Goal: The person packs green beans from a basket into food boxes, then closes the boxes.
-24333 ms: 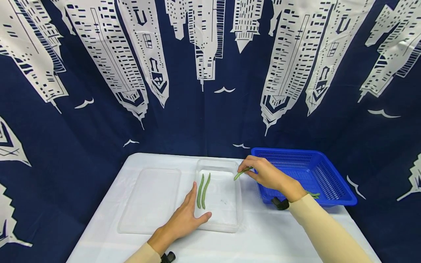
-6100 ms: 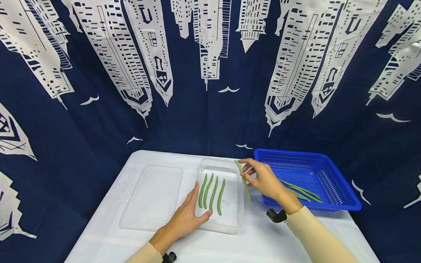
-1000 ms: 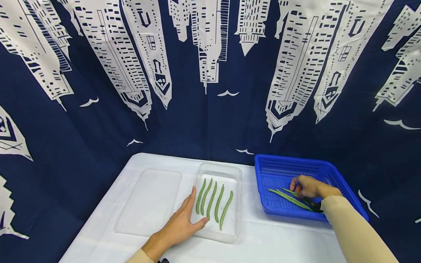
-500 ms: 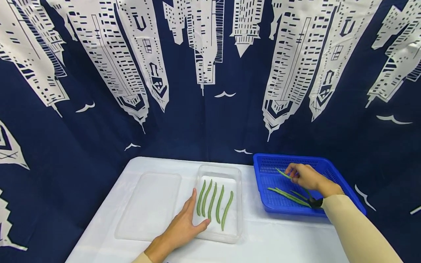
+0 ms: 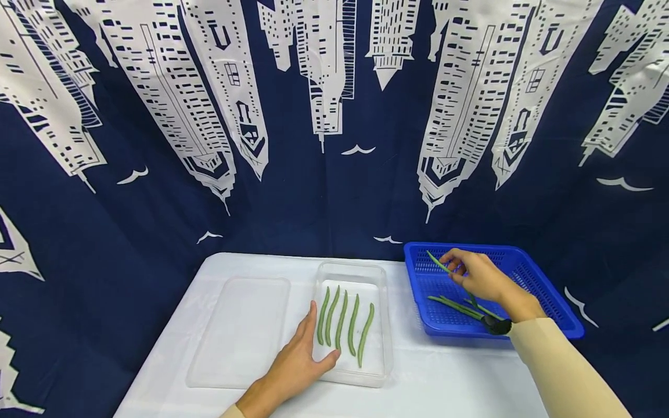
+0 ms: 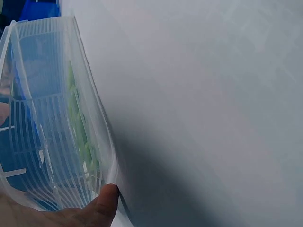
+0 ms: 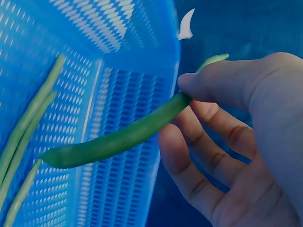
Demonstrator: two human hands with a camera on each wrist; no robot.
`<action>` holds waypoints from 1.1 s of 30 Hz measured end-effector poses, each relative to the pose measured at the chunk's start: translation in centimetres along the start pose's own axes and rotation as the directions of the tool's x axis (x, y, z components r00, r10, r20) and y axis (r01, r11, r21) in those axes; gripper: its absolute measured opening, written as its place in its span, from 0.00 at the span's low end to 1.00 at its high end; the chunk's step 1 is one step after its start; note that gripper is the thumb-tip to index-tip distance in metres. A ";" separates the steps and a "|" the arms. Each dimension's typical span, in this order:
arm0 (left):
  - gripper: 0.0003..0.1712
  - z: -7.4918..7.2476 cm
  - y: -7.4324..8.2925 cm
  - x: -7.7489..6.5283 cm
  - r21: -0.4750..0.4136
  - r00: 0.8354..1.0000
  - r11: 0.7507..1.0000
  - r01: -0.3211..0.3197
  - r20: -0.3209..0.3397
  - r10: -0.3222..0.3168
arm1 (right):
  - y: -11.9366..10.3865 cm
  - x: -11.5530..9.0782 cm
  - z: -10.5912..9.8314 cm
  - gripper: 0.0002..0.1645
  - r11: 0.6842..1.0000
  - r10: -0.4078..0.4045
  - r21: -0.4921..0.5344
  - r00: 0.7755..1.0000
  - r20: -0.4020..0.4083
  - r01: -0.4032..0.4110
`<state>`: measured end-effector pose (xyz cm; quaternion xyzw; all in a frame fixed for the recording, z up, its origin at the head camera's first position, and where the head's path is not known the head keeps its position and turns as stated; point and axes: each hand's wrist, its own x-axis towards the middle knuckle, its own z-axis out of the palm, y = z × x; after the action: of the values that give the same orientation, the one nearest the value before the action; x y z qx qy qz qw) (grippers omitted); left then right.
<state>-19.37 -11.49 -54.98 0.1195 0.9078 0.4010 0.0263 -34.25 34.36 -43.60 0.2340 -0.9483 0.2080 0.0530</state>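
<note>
My right hand [image 5: 478, 278] pinches a green bean [image 7: 118, 139] between thumb and fingers, above the blue plastic basket [image 5: 555, 302]. In the right wrist view the bean slants, its thick end toward the basket and its other tip behind the thumb. A few more green beans [image 5: 455, 306] lie in the basket, partly under the wrist. My left hand [image 5: 298, 363] rests against the left side of a clear plastic container [image 5: 387, 331], fingers straight and thumb [image 6: 108, 198] at its near edge. Several green beans [image 5: 342, 319] lie side by side lengthwise in it.
A translucent flat lid [image 5: 240, 331] lies left of the container on the white-covered table [image 5: 439, 377]. Behind the table hangs a dark blue cloth [image 5: 292, 203] printed with white buildings. The basket stands at the table's right side.
The right hand has lifted a green bean from the basket's pile and moved up and left with it. Over the earlier frames, more beans came to lie in the container. The left hand stays beside it.
</note>
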 end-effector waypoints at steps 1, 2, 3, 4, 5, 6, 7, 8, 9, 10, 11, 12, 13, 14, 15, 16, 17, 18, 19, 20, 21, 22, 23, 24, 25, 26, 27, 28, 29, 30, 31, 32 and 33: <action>0.71 0.0 0.0 0.0 0.001 1.000 1.000 0.001 0.001 -0.001 | -0.4 0.0 -0.1 0.19 1.000 -0.007 0.003 1.000 -0.007 0.007; 0.71 0.1 0.0 0.1 0.003 1.000 1.000 0.002 0.000 -0.002 | -0.9 0.0 -0.2 0.19 1.000 -0.008 0.002 1.000 -0.017 0.008; 0.71 0.1 0.0 0.2 0.005 1.000 1.000 0.001 -0.002 -0.001 | -1.4 0.0 -0.3 0.19 1.000 -0.013 -0.002 0.999 -0.032 0.013; 0.71 0.2 0.0 0.2 0.009 1.000 1.000 -0.006 -0.003 0.006 | -1.9 -0.2 -0.4 0.19 1.000 -0.016 -0.005 0.998 -0.052 0.016; 0.70 0.3 0.0 0.3 0.012 1.000 1.000 -0.013 -0.006 0.013 | -2.5 -0.3 -0.5 0.19 1.000 -0.018 -0.004 0.997 -0.071 0.018; 0.70 0.3 0.1 0.3 0.013 1.000 1.000 -0.018 -0.007 0.018 | -3.0 -0.5 -0.5 0.19 1.000 -0.019 -0.003 0.996 -0.091 0.018; 0.70 0.3 0.1 0.3 0.015 1.000 1.000 -0.021 -0.009 0.021 | -3.6 -0.6 -0.5 0.19 1.000 -0.021 -0.003 0.994 -0.110 0.021; 0.70 0.3 0.1 0.3 0.016 1.000 1.000 -0.023 -0.009 0.023 | -4.2 -0.8 -0.4 0.20 1.000 -0.022 0.001 0.992 -0.124 0.022; 0.71 0.3 0.1 0.2 0.017 1.000 1.000 -0.023 -0.011 0.024 | -4.8 -0.9 -0.2 0.20 1.000 -0.025 0.003 0.991 -0.134 0.025; 0.71 0.3 0.1 0.1 0.019 1.000 1.000 -0.022 -0.013 0.022 | -5.4 -1.0 0.1 0.20 1.000 -0.027 0.009 0.990 -0.136 0.028; 0.71 0.3 0.0 0.0 0.020 1.000 1.000 -0.019 -0.013 0.019 | -6.0 -1.2 0.4 0.20 0.999 -0.028 0.015 0.990 -0.137 0.031; 0.71 0.3 0.0 -0.1 0.021 1.000 1.000 -0.017 -0.013 0.017 | -6.5 -1.4 0.7 0.20 0.999 -0.027 0.020 0.990 -0.135 0.030; 0.71 0.2 0.0 -0.2 0.023 1.000 1.000 -0.017 -0.015 0.018 | -7.1 -1.5 1.0 0.20 0.999 -0.024 0.028 0.991 -0.134 0.028; 0.71 0.2 0.0 -0.2 0.024 1.000 1.000 -0.020 -0.016 0.021 | -7.6 -1.7 1.3 0.20 0.999 -0.017 0.039 0.991 -0.132 0.022; 0.70 0.2 0.0 -0.2 0.025 1.000 0.999 -0.024 -0.016 0.025 | -8.1 -1.9 1.6 0.20 0.999 -0.009 0.046 0.991 -0.131 0.015; 0.70 0.3 0.0 -0.2 0.027 0.999 0.999 -0.029 -0.016 0.029 | -8.5 -2.0 1.9 0.20 0.998 0.001 0.055 0.991 -0.132 0.007; 0.70 0.3 0.0 -0.1 0.027 0.999 0.999 -0.034 -0.017 0.034 | -8.9 -2.2 2.2 0.20 0.998 0.009 0.064 0.991 -0.135 0.000; 0.70 0.3 0.0 -0.1 0.027 0.999 0.999 -0.037 -0.016 0.037 | -9.3 -2.3 2.4 0.21 0.997 0.019 0.073 0.990 -0.138 -0.009; 0.69 0.3 0.1 -0.1 0.029 0.999 0.999 -0.037 -0.018 0.037 | -9.6 -2.3 2.6 0.21 0.996 0.022 0.084 0.990 -0.142 -0.010; 0.69 0.4 0.1 -0.1 0.031 0.999 0.999 -0.036 -0.019 0.036 | -9.9 -2.3 2.8 0.21 0.996 0.023 0.093 0.989 -0.146 -0.010; 0.69 0.4 0.1 0.0 0.033 0.999 0.999 -0.035 -0.020 0.035 | -10.2 -2.3 3.0 0.21 0.995 0.024 0.100 0.988 -0.150 -0.009; 0.69 0.4 0.1 0.0 0.034 0.999 0.999 -0.034 -0.022 0.034 | -10.5 -2.2 3.2 0.21 0.994 0.023 0.111 0.988 -0.156 -0.005; 0.69 0.4 0.1 0.0 0.035 0.999 0.999 -0.033 -0.023 0.034 | -10.8 -2.2 3.4 0.22 0.992 0.017 0.123 0.986 -0.163 0.003; 0.69 0.4 0.1 0.0 0.037 0.999 0.999 -0.033 -0.022 0.034 | -11.2 -2.2 3.6 0.22 0.991 0.012 0.133 0.985 -0.171 0.012; 0.69 0.4 0.2 0.0 0.040 0.999 0.999 -0.034 -0.022 0.035 | -11.5 -2.2 3.8 0.22 0.990 0.011 0.142 0.984 -0.176 0.014; 0.69 0.4 0.2 0.0 0.041 0.999 0.999 -0.035 -0.022 0.035 | -11.7 -2.2 4.1 0.23 0.989 0.010 0.149 0.984 -0.180 0.017; 0.69 0.3 0.2 0.0 0.042 0.999 0.999 -0.034 -0.022 0.035 | -12.1 -2.2 4.3 0.23 0.987 0.007 0.156 0.982 -0.186 0.022; 0.69 0.3 0.3 0.0 0.043 0.999 0.998 -0.035 -0.023 0.036 | -12.3 -2.2 4.5 0.23 0.986 0.002 0.164 0.981 -0.192 0.030; 0.68 0.3 0.3 0.0 0.045 0.999 0.998 -0.034 -0.022 0.036 | -12.6 -2.2 4.8 0.24 0.985 -0.001 0.169 0.981 -0.196 0.035; 0.68 0.3 0.3 0.0 0.046 0.999 0.998 -0.035 -0.021 0.036 | -12.8 -2.2 5.1 0.24 0.984 0.005 0.174 0.981 -0.194 0.030; 0.69 0.3 0.3 0.0 0.047 0.999 0.998 -0.034 -0.020 0.035 | -12.9 -2.3 5.4 0.25 0.983 0.010 0.180 0.981 -0.192 0.025; 0.69 0.3 0.2 0.0 0.048 0.999 0.998 -0.033 -0.019 0.034 | -13.1 -2.3 5.7 0.25 0.982 0.009 0.186 0.981 -0.193 0.027; 0.69 0.3 0.2 0.0 0.051 0.999 0.998 -0.032 -0.018 0.033 | -13.3 -2.3 5.9 0.26 0.980 0.008 0.195 0.981 -0.194 0.031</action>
<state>-19.29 -11.12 -55.01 0.1311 0.9159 0.3793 0.0082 -26.06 22.16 -44.49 0.2223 -0.9120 0.3221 0.1226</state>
